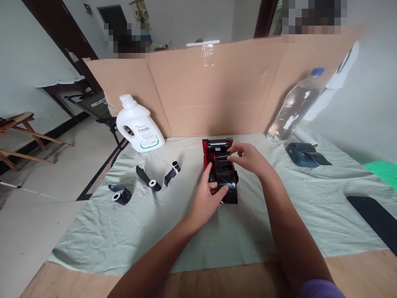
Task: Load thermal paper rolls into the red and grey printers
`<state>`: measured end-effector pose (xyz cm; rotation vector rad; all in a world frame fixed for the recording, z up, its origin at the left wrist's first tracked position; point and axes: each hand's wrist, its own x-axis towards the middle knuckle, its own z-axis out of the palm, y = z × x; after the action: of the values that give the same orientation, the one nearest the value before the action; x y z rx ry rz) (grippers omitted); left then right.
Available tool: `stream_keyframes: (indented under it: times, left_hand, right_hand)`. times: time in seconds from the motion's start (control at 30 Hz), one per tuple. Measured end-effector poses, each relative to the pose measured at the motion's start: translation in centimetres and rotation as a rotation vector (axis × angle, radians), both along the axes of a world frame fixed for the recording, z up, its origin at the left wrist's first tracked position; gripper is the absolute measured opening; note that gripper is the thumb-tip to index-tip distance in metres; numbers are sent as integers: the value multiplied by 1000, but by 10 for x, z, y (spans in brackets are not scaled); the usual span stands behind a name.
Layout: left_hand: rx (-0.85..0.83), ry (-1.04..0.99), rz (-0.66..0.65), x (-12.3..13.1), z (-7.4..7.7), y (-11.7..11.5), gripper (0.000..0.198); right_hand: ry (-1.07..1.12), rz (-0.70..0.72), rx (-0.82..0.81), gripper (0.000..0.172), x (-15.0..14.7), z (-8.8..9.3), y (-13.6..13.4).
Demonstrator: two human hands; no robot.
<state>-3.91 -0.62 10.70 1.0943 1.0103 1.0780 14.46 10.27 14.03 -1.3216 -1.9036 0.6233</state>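
Observation:
A small red and black printer-like device [221,165] sits open in the middle of a pale green cloth [161,223], with glossy black ribbon film stretched over it. My left hand [208,198] grips the near end of the device, thumb and fingers pressed on the black film. My right hand [248,157] is over the far part, fingertips pinched on the film near the red frame. Left of the device lie three black ribbon rolls with white cores [151,182], [119,194], [173,171].
A white detergent jug [139,126] stands at the back left and a clear water bottle [294,107] leans at the back right against a cardboard screen [211,87]. A dark blue pouch [305,154], a black flat object [375,215] and a green item [384,170] lie right.

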Motion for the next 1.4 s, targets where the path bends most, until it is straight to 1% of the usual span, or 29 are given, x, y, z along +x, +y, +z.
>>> stream_keyframes:
  times: [0.1, 0.2, 0.33, 0.53, 0.63, 0.7, 0.8, 0.83, 0.87, 0.9, 0.93, 0.97, 1.0, 1.03, 1.1, 1.17, 1.23, 1.3, 1.37, 1.4]
  left_hand:
    - [-65, 104, 22, 1, -6, -3, 94]
    - [-67, 149, 55, -2, -9, 1, 89]
    - [-63, 183, 58, -5, -11, 4, 90]
    - [-54, 192, 27, -3, -14, 6, 88]
    - [-49, 195, 33, -3, -17, 7, 85]
    - [-52, 189, 33, -2, -16, 7, 84]
    - [-55, 173, 38, -2, -16, 7, 80]
    - [-54, 174, 41, -2, -17, 7, 77]
    - [-51, 178, 43, -2, -18, 7, 73]
    - [-46, 183, 43, -2, -19, 8, 68]
    - [-40, 188, 43, -2, -21, 8, 61]
    - [-32, 193, 40, -1, -23, 8, 53]
    - [-21, 198, 38, -1, -25, 8, 44]
    - [-9, 202, 36, -1, -27, 8, 35]
    - [16, 205, 34, -1, -29, 9, 24]
    - [26, 202, 36, -2, -29, 8, 20]
    - [22, 196, 41, -4, -28, 8, 18]
    - [22, 186, 37, -5, -27, 8, 17]
    - [35, 183, 24, -6, -28, 7, 18]
    - [44, 186, 15, -6, -28, 6, 18]
  right_hand:
    - [-90, 23, -76, 15, -2, -18, 9]
    - [-146, 25, -114, 13, -11, -27, 11]
    - [-191, -1, -159, 16, -19, -31, 9]
    - [-432, -75, -138, 25, -31, -32, 7]
    - [-470, -122, -146, 28, -34, -32, 7]
    - [-422, -107, -149, 29, -31, -28, 5]
    - [-343, 32, -195, 22, -20, -12, -3]
    - [-325, 49, -213, 19, -17, -7, -5]
    - [-307, 19, -217, 18, -14, -2, -5]
    - [-281, -64, -198, 21, -13, 2, -5]
    - [-244, -182, -148, 24, -13, 3, -2]
    - [-194, -296, -77, 27, -14, 1, 3]
    - [-132, -369, -1, 29, -16, -2, 9]
    - [-54, -392, 58, 32, -19, -7, 16]
    - [127, -321, 98, 36, -25, -19, 29]
    - [282, -239, 82, 31, -27, -30, 35]
    - [358, -225, 67, 28, -27, -38, 31]
    - [365, -223, 48, 25, -24, -45, 17]
    - [375, -219, -10, 20, -22, -55, 0]
    - [401, -210, -56, 27, -21, -61, -8]
